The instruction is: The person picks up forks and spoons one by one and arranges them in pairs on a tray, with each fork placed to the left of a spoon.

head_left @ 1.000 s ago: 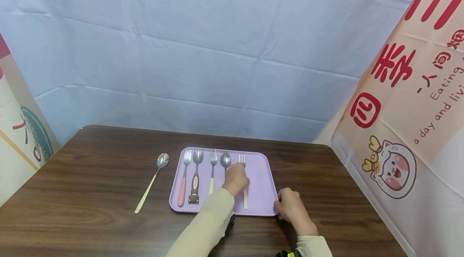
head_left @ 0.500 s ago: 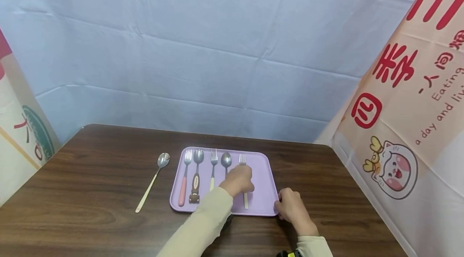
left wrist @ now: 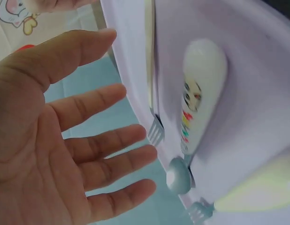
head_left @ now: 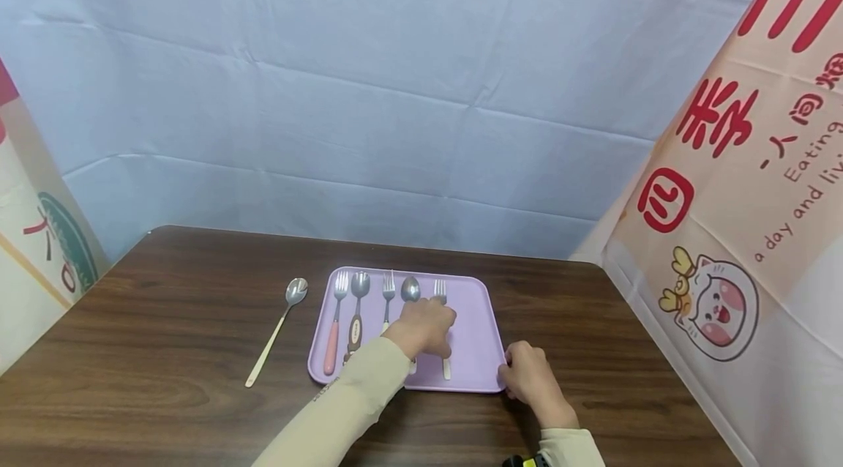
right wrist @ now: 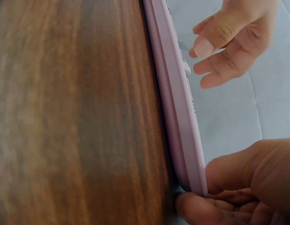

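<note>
In the head view, a lilac tray (head_left: 476,328) lies on the table with forks and spoons set side by side in it. My left hand (head_left: 424,324) hovers over its right half, partly covering a fork (head_left: 440,290) and a spoon (head_left: 410,289). Up close in the left wrist view, the left hand's fingers are spread and hold nothing. Beside them lie a slim cream-handled fork (left wrist: 150,56), a spoon with a white cartoon handle (left wrist: 203,93) and a fork with a pale yellow handle (left wrist: 260,190). My right hand (head_left: 529,373) pinches the tray's near right corner between thumb and fingers.
A long spoon with a cream handle (head_left: 268,350) lies on the brown wooden table (head_left: 165,320), left of the tray. Toward the tray's left side are a pink-handled fork (head_left: 332,346) and a bear-handled spoon (head_left: 356,328). Pale cloth (head_left: 369,86) hangs behind the table.
My left hand first shifts a little right, then back left and up off the cutlery, its fingers loosening. The right hand stays at the tray corner, and the cutlery stays put.
</note>
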A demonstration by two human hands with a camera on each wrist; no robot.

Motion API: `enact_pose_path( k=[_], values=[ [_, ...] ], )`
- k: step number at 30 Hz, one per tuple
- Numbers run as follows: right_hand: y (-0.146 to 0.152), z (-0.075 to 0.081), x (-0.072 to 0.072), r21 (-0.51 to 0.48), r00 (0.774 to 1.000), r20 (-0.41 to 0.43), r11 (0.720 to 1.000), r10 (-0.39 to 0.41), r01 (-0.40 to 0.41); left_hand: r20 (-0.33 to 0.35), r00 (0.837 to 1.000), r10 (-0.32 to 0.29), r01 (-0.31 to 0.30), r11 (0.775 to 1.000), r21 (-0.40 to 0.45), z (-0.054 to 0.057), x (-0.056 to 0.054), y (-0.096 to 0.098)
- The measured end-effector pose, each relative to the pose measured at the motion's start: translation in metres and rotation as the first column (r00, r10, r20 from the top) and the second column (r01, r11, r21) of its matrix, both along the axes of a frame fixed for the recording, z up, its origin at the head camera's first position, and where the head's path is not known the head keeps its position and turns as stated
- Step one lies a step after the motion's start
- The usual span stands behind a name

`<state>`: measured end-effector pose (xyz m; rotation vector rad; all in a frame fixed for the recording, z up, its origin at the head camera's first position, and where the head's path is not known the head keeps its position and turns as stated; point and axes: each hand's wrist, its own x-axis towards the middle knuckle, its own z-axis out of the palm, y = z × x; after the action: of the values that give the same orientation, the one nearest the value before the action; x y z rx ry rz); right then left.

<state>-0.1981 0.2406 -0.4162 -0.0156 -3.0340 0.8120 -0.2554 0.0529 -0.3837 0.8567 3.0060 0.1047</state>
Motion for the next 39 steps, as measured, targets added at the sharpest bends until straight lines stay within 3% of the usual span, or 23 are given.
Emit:
enact_pose_path(
  k=[13, 20, 33, 39],
  values=[
    [0.0, 0.001, 0.001, -0.006, 1.0, -0.003, 1.0, 0.002, -0.002, -0.003, 1.0, -0.004, 0.004, 1.0, 0.006, -0.006, -0.002, -0.008],
    [0.0, 0.001, 0.001, -0.005, 1.0, -0.009, 1.0, -0.002, 0.002, -0.038, 0.999, -0.003, 0.004, 1.0, 0.006, -0.008, -0.001, -0.012],
    [-0.001, 0.002, 0.001, -0.008, 1.0, 0.005, 1.0, -0.007, 0.007, -0.063, 0.998, -0.032, 0.036, 0.998, 0.059, -0.006, 0.002, -0.038],
    [-0.001, 0.002, 0.001, -0.008, 1.0, 0.004, 1.0, -0.008, 0.008, -0.118, 0.992, -0.049, 0.059, 0.995, 0.078, -0.004, 0.005, -0.049]
  ],
)
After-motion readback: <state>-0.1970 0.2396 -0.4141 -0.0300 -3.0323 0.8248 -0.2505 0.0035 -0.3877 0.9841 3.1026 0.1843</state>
